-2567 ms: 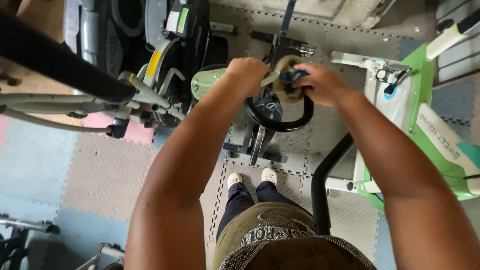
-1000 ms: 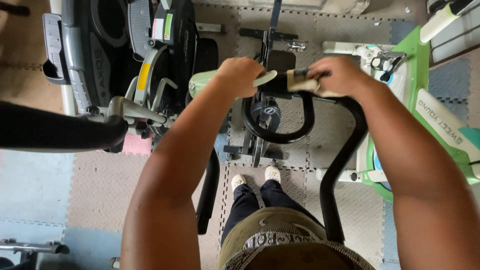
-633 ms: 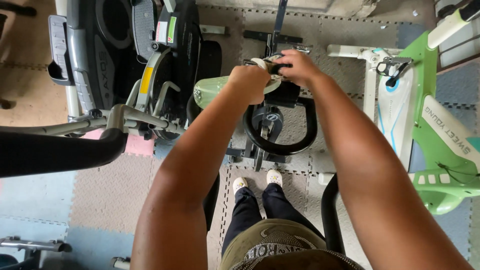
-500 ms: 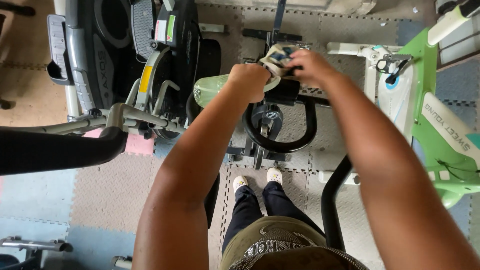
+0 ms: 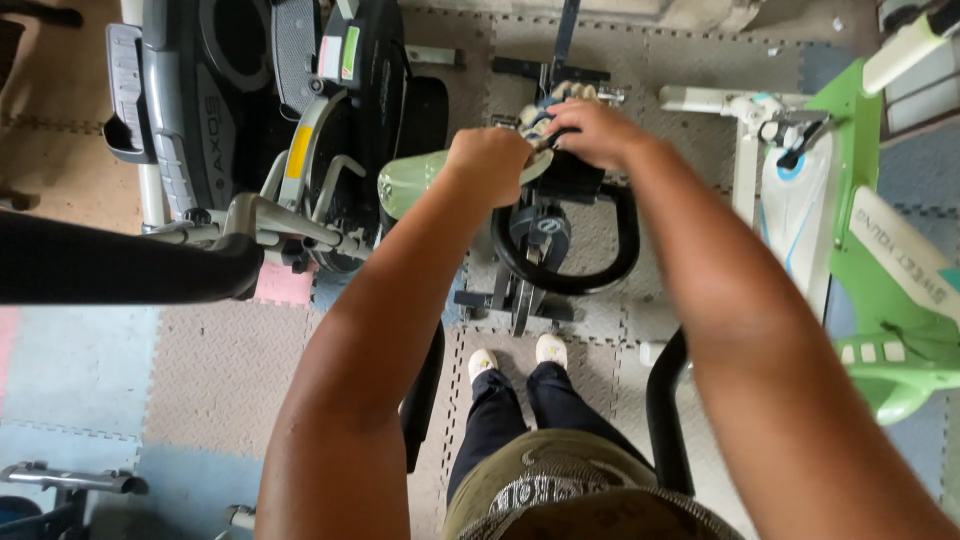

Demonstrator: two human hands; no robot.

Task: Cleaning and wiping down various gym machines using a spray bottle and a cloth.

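Observation:
My left hand (image 5: 490, 165) is closed around a pale green bottle-like object (image 5: 408, 182) that sticks out to its left. My right hand (image 5: 597, 133) presses a crumpled beige and blue cloth (image 5: 556, 100) onto the top of a black exercise bike console (image 5: 572, 180). The two hands almost touch above the console. Below them curves the bike's black loop handlebar (image 5: 570, 280). My legs and pale shoes (image 5: 515, 352) stand just in front of the bike's base.
A black and grey elliptical machine (image 5: 250, 110) stands at the left, with a thick black bar (image 5: 110, 270) crossing below it. A green and white exercise bike (image 5: 880, 250) is at the right. Foam puzzle mats (image 5: 200, 370) cover the floor.
My right hand has moved left with the cloth, from the right handlebar grip onto the middle console. The left hand has kept its hold on the green object.

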